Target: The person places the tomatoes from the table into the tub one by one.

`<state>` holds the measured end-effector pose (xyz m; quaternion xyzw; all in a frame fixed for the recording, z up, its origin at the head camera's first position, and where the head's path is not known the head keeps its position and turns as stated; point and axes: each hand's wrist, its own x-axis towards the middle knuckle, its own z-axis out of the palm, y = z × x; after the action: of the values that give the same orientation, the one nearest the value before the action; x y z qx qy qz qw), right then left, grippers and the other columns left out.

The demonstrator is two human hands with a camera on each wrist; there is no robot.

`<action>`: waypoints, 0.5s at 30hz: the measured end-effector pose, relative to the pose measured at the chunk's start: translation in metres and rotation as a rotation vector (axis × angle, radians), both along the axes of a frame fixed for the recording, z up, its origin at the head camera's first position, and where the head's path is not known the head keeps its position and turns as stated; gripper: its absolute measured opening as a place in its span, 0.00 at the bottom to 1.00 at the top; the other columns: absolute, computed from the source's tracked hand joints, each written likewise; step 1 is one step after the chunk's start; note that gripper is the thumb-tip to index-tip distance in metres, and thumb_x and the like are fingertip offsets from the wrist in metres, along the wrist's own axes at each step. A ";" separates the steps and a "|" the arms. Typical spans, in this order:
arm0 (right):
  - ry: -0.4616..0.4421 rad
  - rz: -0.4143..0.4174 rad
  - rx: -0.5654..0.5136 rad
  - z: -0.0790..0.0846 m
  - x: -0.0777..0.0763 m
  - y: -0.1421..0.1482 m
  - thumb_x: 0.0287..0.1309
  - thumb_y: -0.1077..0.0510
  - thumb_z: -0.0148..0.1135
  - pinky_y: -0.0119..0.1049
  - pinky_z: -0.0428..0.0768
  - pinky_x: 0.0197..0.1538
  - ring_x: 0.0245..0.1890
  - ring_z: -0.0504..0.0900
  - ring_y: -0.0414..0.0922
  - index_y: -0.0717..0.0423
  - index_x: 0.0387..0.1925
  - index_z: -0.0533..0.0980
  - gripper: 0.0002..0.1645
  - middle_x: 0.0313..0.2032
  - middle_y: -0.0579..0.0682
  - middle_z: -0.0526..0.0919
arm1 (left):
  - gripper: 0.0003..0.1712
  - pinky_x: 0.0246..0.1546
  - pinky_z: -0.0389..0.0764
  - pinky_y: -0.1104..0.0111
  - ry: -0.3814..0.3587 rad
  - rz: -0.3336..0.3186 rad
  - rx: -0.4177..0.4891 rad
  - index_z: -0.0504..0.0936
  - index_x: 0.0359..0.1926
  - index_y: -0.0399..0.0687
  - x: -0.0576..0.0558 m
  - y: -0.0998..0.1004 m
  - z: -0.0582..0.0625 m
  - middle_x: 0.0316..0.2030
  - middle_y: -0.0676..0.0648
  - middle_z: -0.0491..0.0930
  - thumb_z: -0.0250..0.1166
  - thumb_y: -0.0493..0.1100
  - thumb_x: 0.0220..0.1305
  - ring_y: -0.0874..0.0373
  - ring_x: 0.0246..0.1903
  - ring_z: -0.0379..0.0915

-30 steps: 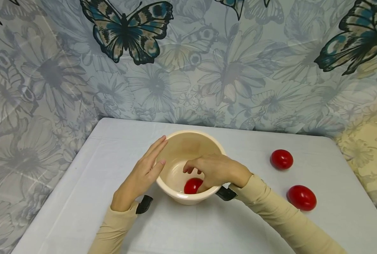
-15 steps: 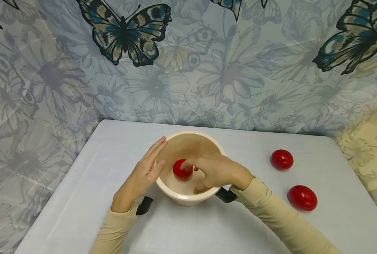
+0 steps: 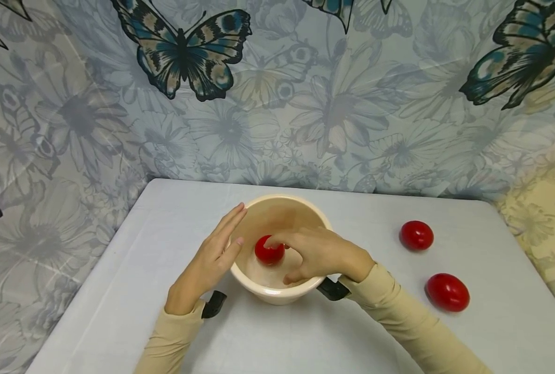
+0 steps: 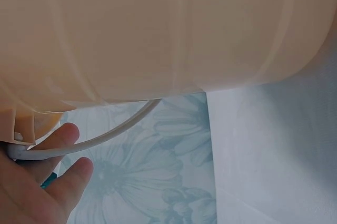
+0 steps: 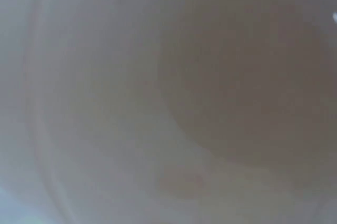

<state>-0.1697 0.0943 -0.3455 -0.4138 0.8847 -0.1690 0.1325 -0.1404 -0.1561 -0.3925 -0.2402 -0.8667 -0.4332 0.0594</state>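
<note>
A cream plastic bucket (image 3: 277, 295) stands upright on the white table. My left hand (image 3: 207, 259) lies against its left rim with fingers fairly straight. The left wrist view has the bucket's wall (image 4: 168, 34) and its pale curved bail handle (image 4: 105, 137), with fingertips beside the handle. My right hand (image 3: 321, 252) reaches inside over the right rim. A shiny red egg-shaped piece (image 3: 268, 251) lies inside toward the left, overlapped by a right fingertip. The right thumb is spread away from it. The right wrist view is a blur of the bucket's pale wall (image 5: 105, 103).
Two more shiny red egg-shaped pieces, a farther one (image 3: 416, 235) and a nearer one (image 3: 448, 292), lie on the white-covered table (image 3: 497, 270) to the right. A butterfly-and-flower patterned cloth (image 3: 343, 104) hangs behind the table.
Inside the bucket, the red egg-shaped piece went from beside the right thumb to farther left and back, by the fingers. The left hand stayed at the rim.
</note>
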 end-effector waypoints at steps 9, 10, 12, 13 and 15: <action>-0.012 0.052 -0.078 0.000 -0.003 -0.001 0.50 0.52 0.76 0.42 0.75 0.65 0.60 0.78 0.42 0.53 0.60 0.75 0.35 0.58 0.44 0.81 | 0.33 0.76 0.54 0.52 0.009 0.011 -0.007 0.56 0.77 0.50 0.000 -0.001 0.000 0.78 0.54 0.51 0.50 0.42 0.75 0.56 0.77 0.48; -0.016 0.055 -0.089 0.001 -0.003 0.000 0.50 0.52 0.75 0.42 0.75 0.65 0.60 0.78 0.42 0.53 0.60 0.75 0.34 0.58 0.45 0.81 | 0.32 0.76 0.55 0.53 0.013 0.013 -0.007 0.56 0.77 0.50 0.000 -0.001 0.000 0.78 0.54 0.51 0.50 0.42 0.75 0.56 0.77 0.48; -0.028 0.059 -0.119 0.001 -0.002 0.001 0.52 0.52 0.74 0.42 0.75 0.66 0.60 0.78 0.42 0.53 0.60 0.75 0.33 0.58 0.45 0.81 | 0.32 0.76 0.54 0.54 0.016 0.017 -0.007 0.56 0.77 0.50 0.000 0.000 -0.001 0.77 0.54 0.52 0.50 0.42 0.75 0.56 0.77 0.49; -0.030 0.061 -0.138 0.002 -0.002 0.002 0.52 0.52 0.74 0.42 0.75 0.66 0.60 0.78 0.42 0.53 0.59 0.76 0.33 0.57 0.45 0.81 | 0.32 0.76 0.54 0.54 0.017 0.018 -0.006 0.57 0.77 0.50 0.000 0.000 -0.001 0.77 0.54 0.52 0.50 0.42 0.75 0.56 0.77 0.49; -0.032 0.066 -0.183 0.003 -0.002 0.004 0.53 0.52 0.74 0.41 0.74 0.67 0.61 0.77 0.42 0.54 0.59 0.76 0.32 0.57 0.45 0.81 | 0.32 0.76 0.54 0.55 0.017 0.019 -0.005 0.57 0.77 0.50 0.000 0.001 -0.001 0.77 0.54 0.52 0.50 0.42 0.75 0.56 0.77 0.49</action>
<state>-0.1715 0.0987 -0.3425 -0.4503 0.8492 -0.2512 0.1137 -0.1402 -0.1554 -0.3932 -0.2355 -0.8694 -0.4287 0.0703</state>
